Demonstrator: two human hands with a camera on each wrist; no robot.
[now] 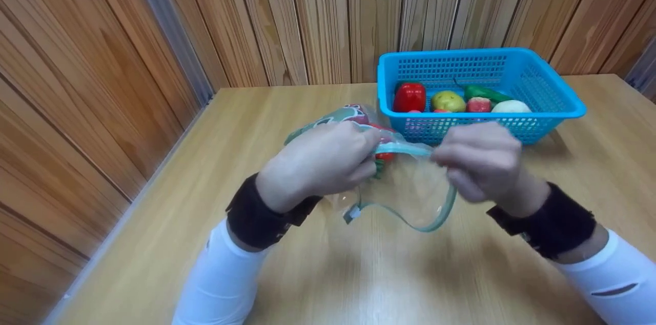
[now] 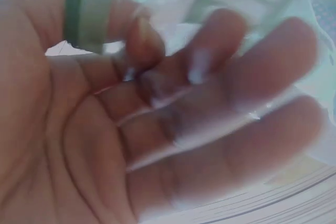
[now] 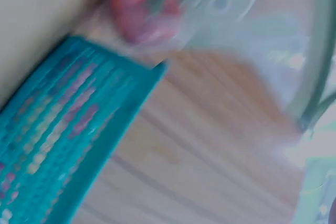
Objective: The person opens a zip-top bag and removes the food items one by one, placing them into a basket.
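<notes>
A clear plastic zip bag (image 1: pixel 410 186) with a green sealing strip and a printed pattern is held up over the table, its mouth spread into a loop. My left hand (image 1: pixel 325 161) pinches the rim between thumb and index finger; in the left wrist view the other fingers (image 2: pixel 247 145) reach out along the film. On the opposite side, my right hand (image 1: pixel 482 161) grips the strip with curled fingers. The slider (image 1: pixel 352 214) hangs at the near left end of the strip. Something red with green (image 3: pixel 149 11) shows inside the bag, blurred and partly hidden by print.
Behind the bag a blue plastic basket (image 1: pixel 482 116) stands on the wooden table (image 1: pixel 379 273). It holds a red bell pepper (image 1: pixel 410 97), a yellow-green round fruit (image 1: pixel 448 101), a green chili pepper (image 1: pixel 487 93), a white rounded piece (image 1: pixel 511 106) and other produce. Wood-panelled walls (image 1: pixel 328 22) border the table.
</notes>
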